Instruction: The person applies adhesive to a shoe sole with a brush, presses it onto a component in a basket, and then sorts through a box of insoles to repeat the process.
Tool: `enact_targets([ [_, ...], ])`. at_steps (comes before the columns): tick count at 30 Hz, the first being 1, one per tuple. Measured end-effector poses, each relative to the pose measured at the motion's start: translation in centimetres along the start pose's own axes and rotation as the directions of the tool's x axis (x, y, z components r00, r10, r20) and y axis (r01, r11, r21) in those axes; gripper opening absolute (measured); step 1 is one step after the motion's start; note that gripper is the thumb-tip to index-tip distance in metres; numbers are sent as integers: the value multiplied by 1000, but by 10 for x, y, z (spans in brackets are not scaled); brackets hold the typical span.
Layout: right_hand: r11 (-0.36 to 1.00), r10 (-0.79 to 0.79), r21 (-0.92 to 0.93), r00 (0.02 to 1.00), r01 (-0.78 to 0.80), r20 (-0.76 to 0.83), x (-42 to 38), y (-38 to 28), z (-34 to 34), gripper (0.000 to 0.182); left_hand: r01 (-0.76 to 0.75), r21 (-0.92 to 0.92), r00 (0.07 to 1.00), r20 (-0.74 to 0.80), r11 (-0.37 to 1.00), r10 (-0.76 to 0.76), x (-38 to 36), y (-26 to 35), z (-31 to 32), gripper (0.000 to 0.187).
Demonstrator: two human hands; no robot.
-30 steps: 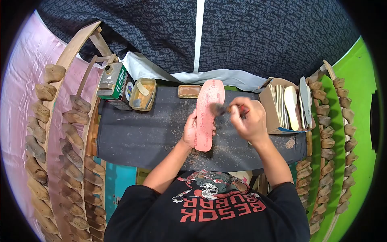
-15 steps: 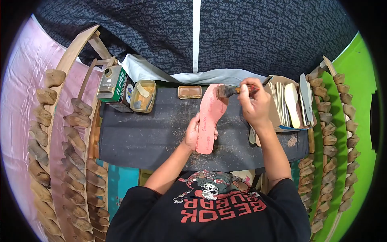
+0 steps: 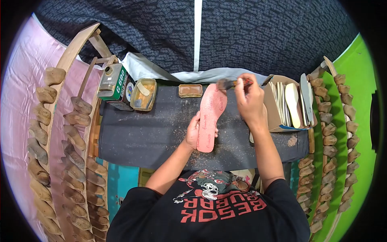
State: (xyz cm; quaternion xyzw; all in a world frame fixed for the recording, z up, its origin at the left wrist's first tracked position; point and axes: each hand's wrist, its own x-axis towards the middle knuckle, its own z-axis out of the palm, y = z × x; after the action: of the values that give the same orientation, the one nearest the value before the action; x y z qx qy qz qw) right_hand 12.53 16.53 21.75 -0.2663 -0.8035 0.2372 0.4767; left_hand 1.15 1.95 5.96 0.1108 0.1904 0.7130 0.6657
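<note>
A pink sole-shaped insole point(image 3: 210, 117) with red writing stands nearly upright in view, its wide end away from me. My left hand point(image 3: 194, 131) is wrapped round its lower left side, with fingertips showing at the right edge. In my right hand point(image 3: 250, 99) is a brush point(image 3: 227, 84) with dark bristles and a red-and-black handle. The bristles are at the upper right edge of the insole; whether they touch it I cannot tell.
A dark cloth point(image 3: 157, 133) with scattered crumbs covers the table. At the back are a G 600 can point(image 3: 115, 87), a plastic tub point(image 3: 144, 95) and a small tray point(image 3: 190, 90). A box point(image 3: 274, 117) of insoles is at right. Wooden shoe lasts point(image 3: 39, 149) line both sides.
My right hand and the brush have moved slightly up and left, nearer the insole's far end. The insole and my left hand have hardly moved.
</note>
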Motion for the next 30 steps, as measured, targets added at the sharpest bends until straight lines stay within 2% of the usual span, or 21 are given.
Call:
enact_targets([
  [1,1000,-1,-23,999,0,-32,1,1,-4,11,-10,-3,1000,-4,1000,10,-2,2,-5,57],
  [3,990,127,68,990,-123,-67,-1,14,-6,11,-37,11,999,27,999,37,-7,7,-13,58],
  [4,968,191,173,980,-179,-54,-5,17,-8,13,-36,-38,999,-2,999,36,-12,10,-13,58],
  [5,968,191,171,980,-181,-45,-8,17,-6,13,-40,-45,999,-7,998,40,-14,12,-19,58],
  [7,902,294,332,956,-275,-9,-17,11,3,14,-29,-62,999,-38,998,27,-16,13,-31,58],
  [9,849,241,453,962,-272,127,-29,17,18,16,-34,-19,997,-73,999,32,-17,12,-37,58],
  [11,895,166,373,960,-243,227,-34,21,28,16,-79,17,995,-59,997,80,-19,11,-39,58],
  [12,908,215,296,936,-298,280,-31,19,27,18,-78,22,995,-65,997,79,-22,12,-40,58],
  [14,881,256,336,933,-333,254,-32,39,34,20,-107,34,983,-146,994,111,-27,15,-40,58],
  [16,785,339,470,914,-405,221,-33,66,44,24,-127,44,976,-170,991,133,-34,16,-43,58],
  [19,756,391,502,905,-420,169,-35,97,59,25,-163,51,969,-181,985,170,-42,14,-43,57],
  [21,732,430,501,884,-461,183,-39,117,77,25,-160,42,956,-241,986,165,-48,10,-46,57],
  [25,666,529,477,814,-574,241,-49,164,125,30,-167,32,953,-252,985,170,-60,5,-46,57],
  [27,552,603,491,729,-674,324,-53,175,145,33,-193,32,944,-268,981,194,-68,5,-47,57],
  [30,561,587,472,729,-680,351,-59,185,165,34,-239,42,926,-292,970,240,-83,11,-48,58],
])
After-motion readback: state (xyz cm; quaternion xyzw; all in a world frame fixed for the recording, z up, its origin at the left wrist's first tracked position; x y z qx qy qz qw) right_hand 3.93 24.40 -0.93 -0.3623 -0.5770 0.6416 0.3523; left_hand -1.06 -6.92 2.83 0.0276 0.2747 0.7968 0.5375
